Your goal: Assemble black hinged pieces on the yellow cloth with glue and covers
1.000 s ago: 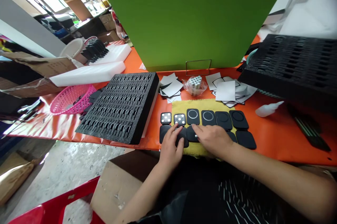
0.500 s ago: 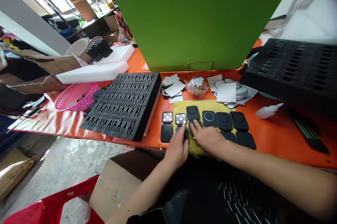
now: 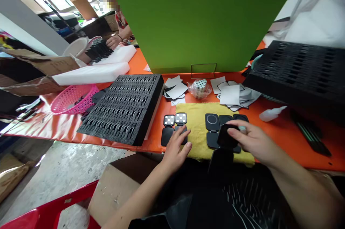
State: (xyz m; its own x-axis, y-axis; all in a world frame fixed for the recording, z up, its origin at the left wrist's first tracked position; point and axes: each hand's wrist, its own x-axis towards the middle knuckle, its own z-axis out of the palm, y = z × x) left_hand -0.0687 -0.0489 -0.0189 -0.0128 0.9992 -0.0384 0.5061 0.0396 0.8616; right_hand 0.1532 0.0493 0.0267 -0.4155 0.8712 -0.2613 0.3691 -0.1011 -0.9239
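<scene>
My right hand (image 3: 249,139) is closed on a hinged black two-panel pad (image 3: 228,137), lifted above the yellow cloth (image 3: 198,125), its lower panel hanging and blurred. A small pale cylindrical piece (image 3: 242,129) shows at the same fingers. My left hand (image 3: 175,152) is open, fingers spread, at the edge of another hinged pad (image 3: 181,118) whose upper panel shows white dots. A similar dotted pad (image 3: 169,120) lies left of it. More unfolded black pads (image 3: 212,121) lie on the cloth's right side, partly hidden behind the held one.
Black slotted foam trays stand left (image 3: 121,107) and right (image 3: 296,74). Behind the cloth are white paper pieces (image 3: 230,94) and a bag of metal cylinders (image 3: 199,88). A white dropper bottle (image 3: 272,113) lies right. A green panel (image 3: 205,20) rises behind; another person's hand (image 3: 114,41) shows far left.
My right hand has lifted a hinged pad off the middle of the cloth and carried it right, above the others. My left hand's fingers have spread. Another person's hand has come into view.
</scene>
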